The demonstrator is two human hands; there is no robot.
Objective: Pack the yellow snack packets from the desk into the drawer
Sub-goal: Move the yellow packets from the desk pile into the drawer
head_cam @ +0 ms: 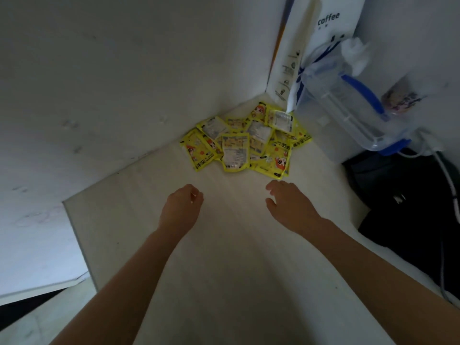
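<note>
A loose pile of several yellow snack packets (245, 143) lies on the pale desk top (224, 257), pushed into the far corner where two white walls meet. My left hand (183, 207) hovers over the desk a little short of the pile, fingers curled downward and holding nothing. My right hand (288, 204) is level with it on the right, fingers spread, its fingertips just short of the nearest packet. No drawer is in view.
A tall white coffee bag (321, 33) leans in the corner behind the pile. A clear plastic container with blue handle (348, 100) stands right of it. A dark bag (410, 207) and white cables (448, 185) lie at the right. The desk's left edge (74, 230) drops off.
</note>
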